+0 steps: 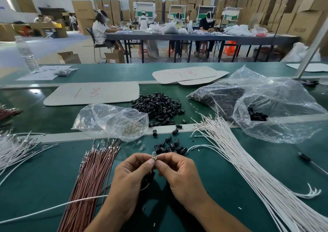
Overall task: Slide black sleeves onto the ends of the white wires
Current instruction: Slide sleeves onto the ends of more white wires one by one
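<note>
On the green bench where we work, everything is placed from the grip our left hand and right hand share on a small clear bulb. Just beyond it lie loose black sleeves. Farther beyond are a larger heap of sleeves and cardboard sheets marked in red. Left of the grip lies a bundle of brown wires, and right of it a fan of white wires. Beyond-left sits a clear bag of bulbs, beyond-right a big clear bag holding more sleeves. A water bottle stands far beyond-left.
</note>
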`<state>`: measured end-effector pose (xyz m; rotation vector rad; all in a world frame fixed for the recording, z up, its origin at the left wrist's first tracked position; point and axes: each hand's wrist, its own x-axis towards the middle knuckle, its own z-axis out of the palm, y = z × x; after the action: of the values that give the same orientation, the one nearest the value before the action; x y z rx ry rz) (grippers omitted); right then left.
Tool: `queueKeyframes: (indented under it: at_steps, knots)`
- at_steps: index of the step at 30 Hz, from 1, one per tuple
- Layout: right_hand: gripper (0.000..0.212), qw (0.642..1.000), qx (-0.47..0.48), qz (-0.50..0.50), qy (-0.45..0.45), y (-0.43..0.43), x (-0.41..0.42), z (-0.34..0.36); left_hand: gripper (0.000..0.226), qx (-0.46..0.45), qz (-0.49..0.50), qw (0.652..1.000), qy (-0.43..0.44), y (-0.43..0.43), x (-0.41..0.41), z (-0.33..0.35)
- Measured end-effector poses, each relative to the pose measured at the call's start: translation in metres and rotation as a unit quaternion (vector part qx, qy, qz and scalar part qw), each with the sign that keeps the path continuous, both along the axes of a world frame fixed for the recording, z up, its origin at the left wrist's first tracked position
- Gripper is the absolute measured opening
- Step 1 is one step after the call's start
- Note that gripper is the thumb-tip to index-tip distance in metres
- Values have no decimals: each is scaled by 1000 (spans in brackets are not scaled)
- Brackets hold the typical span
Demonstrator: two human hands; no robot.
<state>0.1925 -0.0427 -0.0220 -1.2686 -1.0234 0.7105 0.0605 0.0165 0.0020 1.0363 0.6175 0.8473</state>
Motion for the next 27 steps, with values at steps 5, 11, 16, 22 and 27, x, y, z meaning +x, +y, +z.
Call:
queueKeyframes:
  at_steps: [5, 11, 16, 22, 27]
  knots:
    - [3, 1000, -4, -2, -11, -2, -1, 2, 12, -2, -3, 1000, 10, 2, -1, -2]
    - [5, 995, -16, -25, -98, -5, -4, 3, 16, -10, -13, 1000, 23, 5, -3, -4]
    - [8, 993, -21, -17, -117, -5, -2, 6, 16, -4, -17, 999, 28, 6, -4, -4]
    - [10, 990, -56, 24, -125, -5, 6, 10, 1, 77, -3, 993, 86, 5, -5, -1]
    - [10, 988, -53, 28, -144, -6, 5, 11, 4, 89, -3, 990, 109, 5, -7, 2]
